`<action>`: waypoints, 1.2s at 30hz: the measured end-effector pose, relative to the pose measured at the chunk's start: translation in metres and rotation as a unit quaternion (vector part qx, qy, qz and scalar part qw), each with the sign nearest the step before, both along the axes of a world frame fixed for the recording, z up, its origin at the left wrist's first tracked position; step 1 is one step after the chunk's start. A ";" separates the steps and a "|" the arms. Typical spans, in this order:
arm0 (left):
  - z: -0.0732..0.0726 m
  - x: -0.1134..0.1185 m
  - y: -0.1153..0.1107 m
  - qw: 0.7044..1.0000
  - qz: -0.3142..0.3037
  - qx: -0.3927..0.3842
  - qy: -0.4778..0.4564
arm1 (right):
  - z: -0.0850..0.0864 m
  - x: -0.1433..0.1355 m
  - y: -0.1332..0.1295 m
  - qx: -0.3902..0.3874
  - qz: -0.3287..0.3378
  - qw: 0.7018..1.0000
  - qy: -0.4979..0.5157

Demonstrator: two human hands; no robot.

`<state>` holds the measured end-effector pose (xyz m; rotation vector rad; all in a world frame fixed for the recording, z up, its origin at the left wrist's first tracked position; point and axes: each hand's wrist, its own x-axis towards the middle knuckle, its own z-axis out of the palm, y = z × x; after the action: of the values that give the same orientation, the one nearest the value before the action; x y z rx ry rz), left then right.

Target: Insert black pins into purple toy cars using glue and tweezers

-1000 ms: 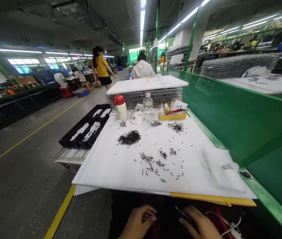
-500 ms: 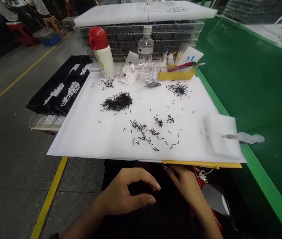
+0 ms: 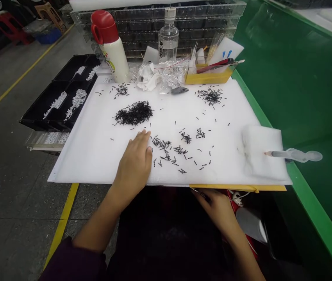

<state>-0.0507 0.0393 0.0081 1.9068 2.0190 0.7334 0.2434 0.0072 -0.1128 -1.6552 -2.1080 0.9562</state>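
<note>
My left hand (image 3: 135, 162) lies palm down over the white foam sheet (image 3: 90, 160), fingers stretched forward and holding nothing I can see. Its fingertips are just short of the large dark pile of tiny black parts (image 3: 135, 113). To the right of its thumb are loose black parts (image 3: 161, 144), scattered in small groups. My right hand (image 3: 217, 207) is low at the front edge of the sheet, closed around slim dark tweezers (image 3: 202, 194), partly hidden by the hand and the edge.
A flask with a red lid (image 3: 116, 58), a clear bottle (image 3: 168, 41), crumpled plastic (image 3: 173, 74) and a yellow tray of tools (image 3: 208, 77) stand along the back. Black trays (image 3: 37, 105) with white parts are left. A plastic dropper (image 3: 297, 155) rests on a foam pad (image 3: 261, 136) at right.
My left hand has moved from below the front edge up and forward onto the sheet, its curled fingers straightening. My right hand keeps its place with the tweezers. The view has tipped downward.
</note>
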 end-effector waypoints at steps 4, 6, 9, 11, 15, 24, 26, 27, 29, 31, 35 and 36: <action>0.001 0.020 0.001 0.995 -0.098 0.006 -0.010 | 0.001 0.000 0.002 0.008 -0.001 1.000 0.001; 0.001 0.026 -0.005 0.982 -0.187 0.028 -0.015 | 0.000 0.000 0.003 0.011 -0.005 1.000 -0.003; 0.003 0.024 -0.017 0.966 -0.248 0.072 -0.030 | -0.003 0.000 0.002 0.015 -0.010 1.000 -0.005; 0.002 0.018 -0.023 0.970 -0.213 0.106 -0.043 | -0.004 0.001 0.002 0.019 -0.011 1.000 -0.005; -0.002 0.008 -0.028 0.987 -0.088 0.131 -0.015 | -0.003 0.002 0.005 0.024 -0.007 1.000 -0.006; -0.010 0.023 -0.037 0.964 -0.217 0.149 -0.051 | -0.006 0.003 0.005 0.037 -0.008 0.999 -0.005; -0.010 0.024 -0.038 0.956 -0.242 0.158 -0.044 | -0.007 0.003 0.004 0.037 -0.009 0.999 -0.004; -0.010 0.024 -0.038 0.954 -0.250 0.160 -0.035 | -0.007 0.003 0.003 0.037 -0.009 0.999 -0.003; -0.009 0.023 -0.038 0.956 -0.246 0.159 -0.017 | -0.008 0.003 0.003 0.039 -0.010 0.999 -0.002; -0.009 0.021 -0.037 0.966 -0.204 0.160 -0.007 | -0.007 0.003 0.003 0.041 -0.013 0.999 -0.001; -0.008 0.021 -0.035 0.976 -0.163 0.145 0.000 | -0.006 0.002 0.004 0.042 -0.015 0.999 0.001; -0.007 0.022 -0.034 0.976 -0.176 0.132 0.006 | -0.005 0.002 0.004 0.042 -0.016 0.999 0.002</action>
<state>-0.0285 0.0054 0.0007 2.3376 1.5855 0.9288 0.2452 0.0111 -0.1182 -1.6406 -2.0824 0.8490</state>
